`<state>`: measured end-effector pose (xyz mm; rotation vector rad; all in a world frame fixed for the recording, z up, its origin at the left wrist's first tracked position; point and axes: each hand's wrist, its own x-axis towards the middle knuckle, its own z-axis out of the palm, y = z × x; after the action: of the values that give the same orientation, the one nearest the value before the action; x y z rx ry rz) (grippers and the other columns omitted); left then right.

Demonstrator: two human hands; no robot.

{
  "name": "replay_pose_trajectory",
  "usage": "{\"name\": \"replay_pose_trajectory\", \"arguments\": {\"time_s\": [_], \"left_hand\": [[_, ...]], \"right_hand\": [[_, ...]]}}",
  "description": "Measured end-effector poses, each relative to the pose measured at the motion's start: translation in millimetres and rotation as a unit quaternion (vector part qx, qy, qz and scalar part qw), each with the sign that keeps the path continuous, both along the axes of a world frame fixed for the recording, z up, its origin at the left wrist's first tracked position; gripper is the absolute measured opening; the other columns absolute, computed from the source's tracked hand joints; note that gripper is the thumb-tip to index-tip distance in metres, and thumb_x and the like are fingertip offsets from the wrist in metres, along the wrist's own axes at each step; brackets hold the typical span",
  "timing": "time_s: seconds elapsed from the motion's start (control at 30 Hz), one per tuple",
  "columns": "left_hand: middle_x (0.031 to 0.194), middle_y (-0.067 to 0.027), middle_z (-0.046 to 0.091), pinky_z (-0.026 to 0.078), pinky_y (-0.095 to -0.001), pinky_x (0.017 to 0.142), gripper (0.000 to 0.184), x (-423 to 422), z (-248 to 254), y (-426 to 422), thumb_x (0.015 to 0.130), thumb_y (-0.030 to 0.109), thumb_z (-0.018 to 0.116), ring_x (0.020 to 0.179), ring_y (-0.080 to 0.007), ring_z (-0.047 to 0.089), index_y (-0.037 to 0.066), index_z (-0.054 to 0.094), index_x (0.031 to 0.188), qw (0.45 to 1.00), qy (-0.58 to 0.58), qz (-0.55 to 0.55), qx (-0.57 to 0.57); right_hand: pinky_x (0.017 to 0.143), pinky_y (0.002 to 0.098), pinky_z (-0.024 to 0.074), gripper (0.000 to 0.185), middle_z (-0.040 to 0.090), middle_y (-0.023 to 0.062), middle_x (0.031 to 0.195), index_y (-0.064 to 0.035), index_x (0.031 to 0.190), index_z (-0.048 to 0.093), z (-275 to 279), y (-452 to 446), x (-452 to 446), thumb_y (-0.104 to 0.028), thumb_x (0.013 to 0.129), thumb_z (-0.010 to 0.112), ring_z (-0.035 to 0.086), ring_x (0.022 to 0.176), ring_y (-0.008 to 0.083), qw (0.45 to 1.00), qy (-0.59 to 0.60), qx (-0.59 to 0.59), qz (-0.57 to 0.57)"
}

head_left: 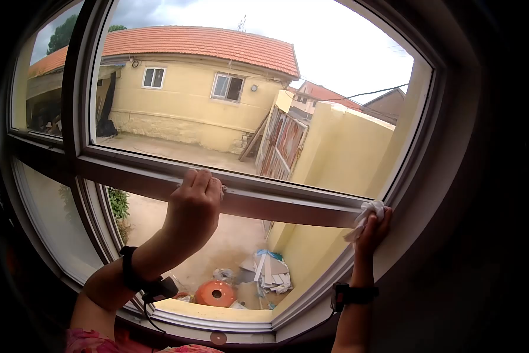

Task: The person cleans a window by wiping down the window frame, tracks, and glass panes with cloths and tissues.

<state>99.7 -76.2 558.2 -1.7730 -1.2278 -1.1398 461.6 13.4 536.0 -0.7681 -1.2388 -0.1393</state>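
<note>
A window frame fills the view, with a horizontal crossbar (288, 203) between its upper and lower panes. My left hand (195, 206) is at the middle of this bar, its fingers curled together against the upper edge. Whatever lies beneath those fingers is hidden; a small pale bit shows beside them. At the bar's right end, my right hand (374, 230) is closed around a crumpled white cloth (370, 213), pressed near the corner where the bar meets the side frame. Part of the cloth hangs below the fingers.
Dark straps with small boxes circle both wrists, and thin cables hang from them. A vertical mullion (73, 88) stands to the left. Below is the sill (217, 323). Outside are an orange round object (215, 293), stacked boards (270, 272) and a yellow wall (341, 153).
</note>
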Motion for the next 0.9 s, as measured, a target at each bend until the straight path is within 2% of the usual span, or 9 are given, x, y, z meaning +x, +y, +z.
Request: {"name": "replay_pose_trajectory", "arguments": {"time_s": [0.37,0.43,0.57,0.63,0.7,0.73,0.77,0.8,0.9], "left_hand": [[0.088,-0.0101,0.06,0.051,-0.032,0.07,0.017,86.3,-98.3,42.6,0.082,0.008,0.065,0.082,-0.0244,0.06,0.002,0.059,0.097,0.868,-0.133,-0.451,-0.162],[0.09,-0.0104,0.064,0.052,-0.0303,0.068,0.02,80.0,-120.0,64.1,0.09,0.014,0.06,0.078,-0.0181,0.063,-0.002,0.058,0.101,0.649,-0.416,-0.465,-0.435],[0.091,-0.0123,0.064,0.051,-0.0322,0.075,0.028,40.9,-211.5,173.1,0.098,0.019,0.042,0.089,-0.0191,0.063,-0.002,0.058,0.104,0.262,-0.676,-0.549,-0.417],[0.094,-0.0124,0.064,0.049,-0.0339,0.081,0.03,-2.8,-261.3,213.3,0.097,0.02,0.041,0.095,-0.021,0.061,-0.003,0.058,0.106,0.699,-0.4,-0.217,-0.551],[0.098,-0.0136,0.064,0.048,-0.0333,0.082,0.03,-31.9,-249.6,198.1,0.095,0.02,0.044,0.093,-0.0222,0.06,-0.003,0.057,0.11,0.865,-0.04,0.009,-0.5],[0.098,-0.0136,0.064,0.048,-0.0333,0.082,0.03,-44.0,-258.5,201.9,0.095,0.02,0.044,0.093,-0.0222,0.06,-0.003,0.057,0.11,0.862,-0.042,0.012,-0.505],[0.099,-0.0142,0.064,0.047,-0.0335,0.081,0.031,-56.8,-269.5,212.5,0.093,0.019,0.046,0.093,-0.0227,0.06,-0.003,0.057,0.111,0.811,-0.33,-0.186,-0.446],[0.099,-0.0148,0.064,0.047,-0.0337,0.081,0.031,-71.7,-281.8,220.8,0.091,0.019,0.049,0.092,-0.0231,0.06,-0.003,0.057,0.112,0.656,-0.576,-0.358,-0.33],[0.098,-0.0125,0.065,0.048,-0.0312,0.075,0.026,-114.0,-311.9,234.2,0.084,0.01,0.054,0.089,-0.0195,0.061,-0.004,0.06,0.105,0.716,-0.56,-0.116,-0.399]], "right_hand": [[0.06,0.0296,0.0474,0.012,0.058,0.0075,0.071,-0.0006,0.088,0.053,-136.1,-94.6,-45.7,-0.006,0.077,0.056,0.056,0.065,0.0129,0.968,-0.025,-0.243,0.053],[0.059,0.0335,0.0483,0.013,0.057,0.0118,0.065,-0.0021,0.084,0.054,-175.9,-97.4,-45.2,-0.009,0.075,0.059,0.057,0.06,0.0205,0.948,-0.069,-0.306,0.047],[0.059,0.0359,0.0485,0.013,0.058,0.0145,0.065,-0.0013,0.08,0.056,-203.3,-111.4,-55.1,-0.011,0.074,0.06,0.058,0.059,0.0243,0.92,-0.123,-0.371,0.04],[0.058,0.0354,0.0479,0.012,0.058,0.0146,0.063,-0.001,0.079,0.057,-211.7,-114.0,-58.3,-0.011,0.073,0.06,0.057,0.057,0.0225,0.908,-0.141,-0.393,0.045],[0.058,0.0357,0.0482,0.012,0.059,0.0156,0.064,-0.0009,0.08,0.057,-210.4,-119.7,-56.8,-0.011,0.073,0.06,0.059,0.058,0.024,0.899,-0.168,-0.402,0.047],[0.059,0.0361,0.0486,0.013,0.059,0.0162,0.065,-0.0009,0.08,0.058,-214.2,-122.3,-53.9,-0.011,0.073,0.06,0.06,0.059,0.0252,0.892,-0.171,-0.418,0.038],[0.059,0.0361,0.0486,0.013,0.059,0.0162,0.065,-0.0009,0.08,0.058,-215.9,-121.4,-52.4,-0.011,0.073,0.06,0.06,0.059,0.0252,0.89,-0.171,-0.42,0.042],[0.059,0.0358,0.0485,0.013,0.059,0.0161,0.065,-0.0009,0.08,0.058,-218.4,-123.6,-52.1,-0.011,0.073,0.06,0.06,0.059,0.025,0.886,-0.154,-0.436,0.044],[0.059,0.0351,0.0484,0.011,0.058,0.0148,0.063,-0.001,0.078,0.058,-222.0,-127.3,-59.0,-0.01,0.073,0.059,0.059,0.059,0.0231,0.879,-0.142,-0.452,0.051]]}}
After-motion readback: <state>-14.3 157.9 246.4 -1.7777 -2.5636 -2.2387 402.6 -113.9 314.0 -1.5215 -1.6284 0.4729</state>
